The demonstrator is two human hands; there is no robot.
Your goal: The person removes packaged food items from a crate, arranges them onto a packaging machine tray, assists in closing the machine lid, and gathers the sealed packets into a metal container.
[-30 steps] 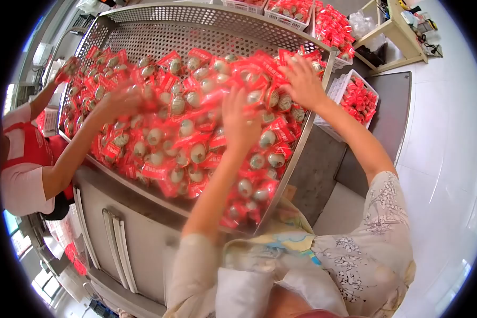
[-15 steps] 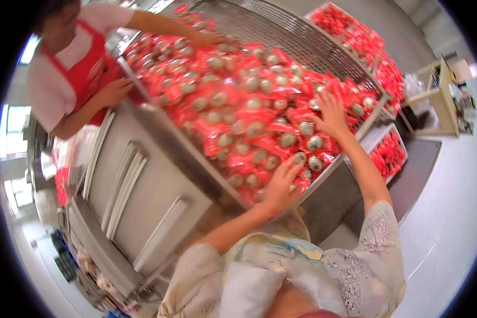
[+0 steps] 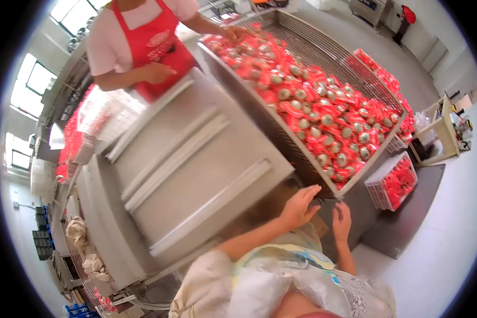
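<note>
A large metal bin (image 3: 323, 184) holds a heap of red plastic packets (image 3: 323, 119), each showing a round grey-green, egg-like item. My left hand (image 3: 300, 208) is at the near corner of this bin, fingers stretched out and nothing in them. Just to its right, below the same corner, my right hand (image 3: 341, 222) is raised with its fingers pointing up and apart; no object shows in it. Whether either hand touches the metal rim, I cannot tell.
A steel machine (image 3: 196, 164) with raised bars stands left of the bin. A co-worker in a red apron (image 3: 156, 45) reaches into the far side of the heap. White crates (image 3: 379, 193) of red packets are on the right, near a wooden stand (image 3: 442, 127).
Both my hands have left the packets and drawn back to the bin's near corner, closer to my body. The view has shifted, showing more of the machine and the co-worker.
</note>
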